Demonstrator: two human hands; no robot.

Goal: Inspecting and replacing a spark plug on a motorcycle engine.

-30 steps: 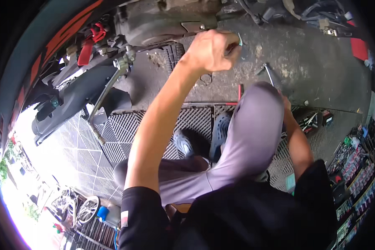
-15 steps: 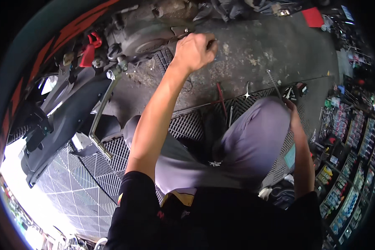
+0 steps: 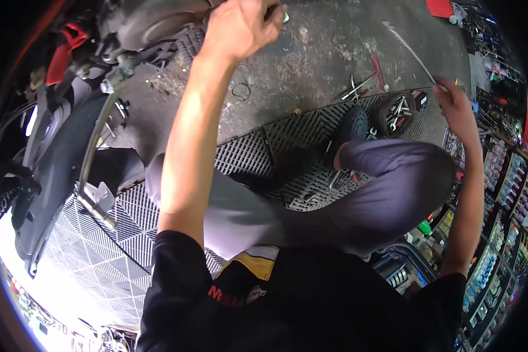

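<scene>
My left hand [image 3: 240, 29] is raised at the top of the view over the stained floor, beside the dark underside of a motorcycle [image 3: 141, 20]. Its fingers are curled around a small pale, shiny bit at the fingertips, too small to name. Off to the right, my right hand [image 3: 456, 108] grips the near end of a long thin metal rod [image 3: 413, 53]. The rod tilts up and leftward above the floor, its far tip slightly blurred. Below it, a round dark tray [image 3: 387, 126] holds several wrenches.
A red T-handle wrench [image 3: 378, 73] lies on the floor beyond my shoe [image 3: 353, 124]. Loose tools lie on the grid mat [image 3: 246, 154] by my bent leg. At left, a metal lever [image 3: 94, 146] sticks out from the motorcycle. Packed shelves [image 3: 498, 223] line the right.
My view has shifted and my right knee has swung outward, uncovering the shoe and the tool tray. My right hand has risen with the rod; the left hand is higher in view.
</scene>
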